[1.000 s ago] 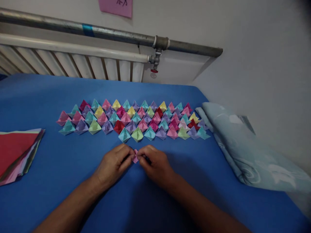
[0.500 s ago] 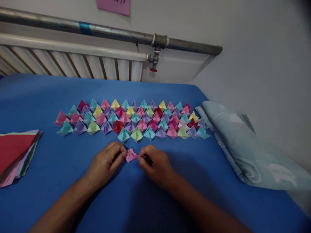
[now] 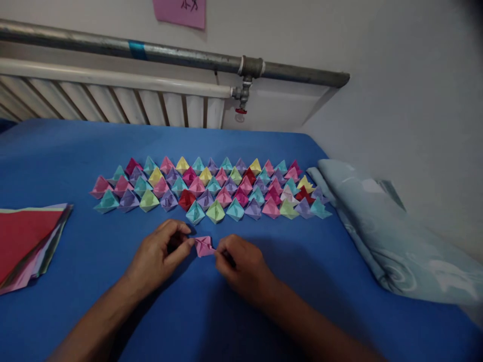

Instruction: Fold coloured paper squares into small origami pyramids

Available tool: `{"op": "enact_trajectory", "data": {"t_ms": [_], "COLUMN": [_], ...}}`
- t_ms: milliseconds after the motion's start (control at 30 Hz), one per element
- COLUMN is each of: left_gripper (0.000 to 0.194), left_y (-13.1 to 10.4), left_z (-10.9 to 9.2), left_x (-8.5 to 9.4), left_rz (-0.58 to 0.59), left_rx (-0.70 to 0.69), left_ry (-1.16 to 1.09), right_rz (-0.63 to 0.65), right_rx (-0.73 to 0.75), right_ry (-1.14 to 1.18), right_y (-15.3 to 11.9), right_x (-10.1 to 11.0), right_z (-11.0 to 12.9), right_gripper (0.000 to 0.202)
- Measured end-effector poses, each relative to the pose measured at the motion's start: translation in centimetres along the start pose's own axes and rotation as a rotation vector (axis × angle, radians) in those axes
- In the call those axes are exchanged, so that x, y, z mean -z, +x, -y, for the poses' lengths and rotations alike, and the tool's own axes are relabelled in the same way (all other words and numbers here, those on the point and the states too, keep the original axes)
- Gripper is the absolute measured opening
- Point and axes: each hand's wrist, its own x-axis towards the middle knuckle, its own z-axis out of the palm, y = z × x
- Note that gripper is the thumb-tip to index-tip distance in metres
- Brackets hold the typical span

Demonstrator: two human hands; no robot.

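Right hand [image 3: 243, 264]: I have its thumb and forefinger pinched on the right tip of the pink paper.
Left hand [image 3: 158, 251]: thumb at the paper's left corner, forefinger raised a narrow gap off the thumb; I cannot tell whether it grips.
Pink paper [image 3: 204, 246]: between my two hands, folded into creased facets, on the near side of the boats; I cannot tell whether it touches the worktop [image 3: 181, 322].
Boats [image 3: 214, 186]: just past my fingers, staggered rows of folded paper in teal, purple, pink, yellow, green and red, running lengthwise along the worktop's far edge but apart from it.
Sheets [image 3: 26, 241]: toward the worktop's left, an uneven stack, red on top.
Cloth [image 3: 377, 241]: pale blue-green, folded, along the worktop's right edge.
Radiator [image 3: 136, 108]: behind the far edge, under a metal pipe [image 3: 188, 57].
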Motion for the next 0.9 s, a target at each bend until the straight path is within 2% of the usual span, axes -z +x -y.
{"op": "enact_trajectory", "data": {"t_ms": [133,300,433,533,600,767,833,900], "left_gripper": [0.032,0.022,0.019,0.015,0.012,0.012,0.012,0.01], "left_y": [-0.6,-0.9,-1.0,-1.1,-1.2,-1.3,-1.4,-1.4], "left_z": [-0.6,-0.7,-0.7,-0.8,-0.9,-1.2,-1.2,-1.1], "left_x": [-0.5,-1.2,-1.4,-1.5,-1.6,-2.0,-2.1,-2.2], "left_rz": [-0.011,0.005,-0.036,-0.023,-0.012,0.026,0.042,0.049], "left_rx": [0.066,0.02,-0.014,-0.052,-0.073,-0.102,-0.111,-0.124], "left_ry": [0.086,0.189,0.237,0.272,0.277,0.277,0.285,0.299], "right_rz": [-0.022,-0.028,0.009,0.035,0.061,0.057,0.047,0.075], "right_rx": [0.061,0.117,0.114,0.105,0.063,-0.182,-0.227,-0.249], "right_ry": [-0.06,-0.124,-0.154,-0.126,-0.051,0.201,0.184,0.122], "right_y": [-0.3,-0.5,-0.6,-0.8,-0.9,-0.2,0.5,1.1], "right_x": [-0.3,-0.6,-0.6,-0.6,-0.6,-0.5,-0.5,-0.6], "right_z": [0.3,0.7,1.3,1.8,2.1,1.9,1.5,1.2], "right_gripper": [0.015,0.016,0.017,0.019,0.017,0.004,0.001,0.013]}}
